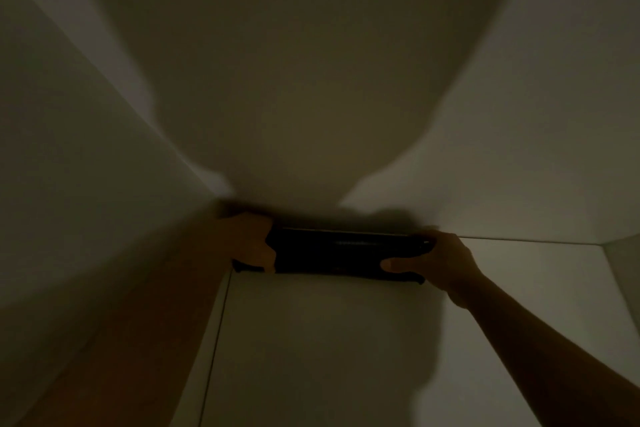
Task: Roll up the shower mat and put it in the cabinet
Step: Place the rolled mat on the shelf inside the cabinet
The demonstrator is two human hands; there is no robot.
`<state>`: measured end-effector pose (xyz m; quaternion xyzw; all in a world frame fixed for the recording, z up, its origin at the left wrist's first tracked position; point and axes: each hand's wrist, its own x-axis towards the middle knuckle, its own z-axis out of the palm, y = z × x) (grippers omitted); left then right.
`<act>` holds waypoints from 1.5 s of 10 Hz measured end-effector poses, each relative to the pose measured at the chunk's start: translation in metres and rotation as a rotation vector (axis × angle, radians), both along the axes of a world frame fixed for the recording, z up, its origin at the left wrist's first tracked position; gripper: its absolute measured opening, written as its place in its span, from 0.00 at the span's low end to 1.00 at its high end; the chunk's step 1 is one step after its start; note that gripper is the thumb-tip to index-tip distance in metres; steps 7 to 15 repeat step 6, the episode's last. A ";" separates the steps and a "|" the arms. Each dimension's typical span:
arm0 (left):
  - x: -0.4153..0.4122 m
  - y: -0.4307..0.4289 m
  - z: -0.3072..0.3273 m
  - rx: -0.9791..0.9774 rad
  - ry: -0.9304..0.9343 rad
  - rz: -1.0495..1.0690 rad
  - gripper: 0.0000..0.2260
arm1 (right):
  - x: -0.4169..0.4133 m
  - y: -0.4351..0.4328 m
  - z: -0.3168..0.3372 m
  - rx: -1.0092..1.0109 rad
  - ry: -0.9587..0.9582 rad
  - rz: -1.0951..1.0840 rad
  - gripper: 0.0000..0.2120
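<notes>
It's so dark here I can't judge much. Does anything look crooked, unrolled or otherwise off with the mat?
Nothing stands out. The dark rolled mat lies roughly level, held at its ends by the left hand and right hand, up against the top edge of the pale cabinet front. The dim, blurred view hides finer detail.

Very dim, edges soft. Dark rolled mat [341, 253] spanning the gap between left hand [247, 241] and right hand [438, 258], gripped at both ends. Pale wall [69, 149] tight against the left hand's outer side; no passage there. Ceiling [304, 80] close above. Pale cabinet front [311, 340] below. Open room right of the right hand.
</notes>
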<state>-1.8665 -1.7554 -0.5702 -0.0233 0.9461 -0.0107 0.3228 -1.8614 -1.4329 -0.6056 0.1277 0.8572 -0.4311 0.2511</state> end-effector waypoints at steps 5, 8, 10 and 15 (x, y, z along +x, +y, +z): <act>0.059 0.014 0.006 0.068 0.256 0.161 0.42 | 0.012 -0.027 0.013 0.300 0.289 -0.007 0.33; 0.064 0.022 0.031 0.057 0.275 0.086 0.41 | 0.017 -0.029 0.039 0.292 0.349 0.041 0.29; 0.064 0.022 0.031 0.057 0.275 0.086 0.41 | 0.017 -0.029 0.039 0.292 0.349 0.041 0.29; 0.064 0.022 0.031 0.057 0.275 0.086 0.41 | 0.017 -0.029 0.039 0.292 0.349 0.041 0.29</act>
